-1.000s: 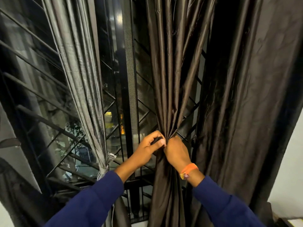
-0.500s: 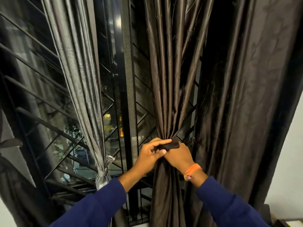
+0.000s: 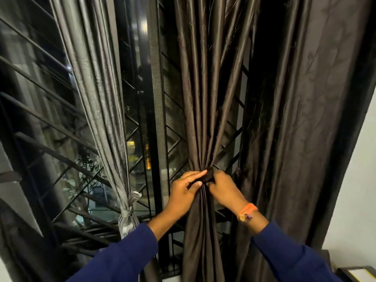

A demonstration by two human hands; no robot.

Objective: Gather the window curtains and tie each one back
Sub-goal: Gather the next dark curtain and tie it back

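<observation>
Black window grille (image 3: 50, 127) beside a white wall (image 3: 354, 180).

No readable text, labels, brands, numbers or signs anywhere in view, curtain fabric plain, window grille unmarked, distant lights outside too blurred to make out any lettering

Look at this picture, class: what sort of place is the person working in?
Probably a room in a home, at a window after dark. Long curtains, a grey curtain and a brown curtain, hang before a barred window grille, with lit buildings outside.
</observation>
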